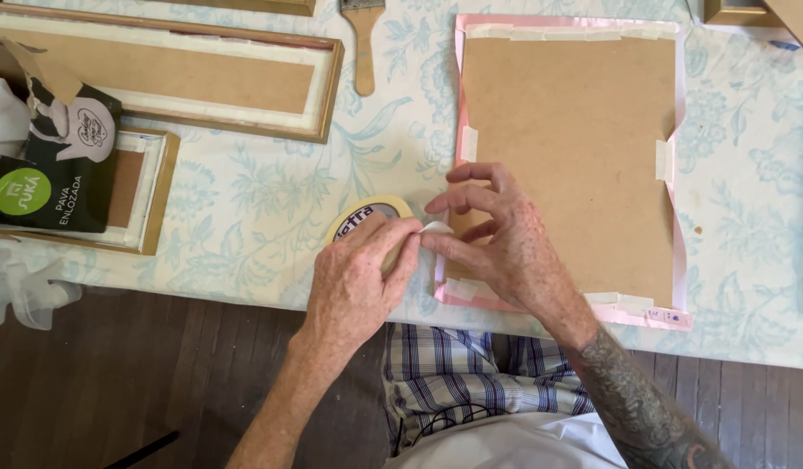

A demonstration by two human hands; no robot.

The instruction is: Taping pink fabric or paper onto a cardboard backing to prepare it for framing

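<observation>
Your left hand (356, 276) clamps the tape roll (366, 214) at the table's (271, 217) near edge, steadying it. Your right hand (497, 239) pinches the free tape end (437, 227) with thumb and forefinger, other fingers spread. Both sit just left of the board (568, 165), where 2 short tabs already hold the pink wrap (679, 260).
</observation>
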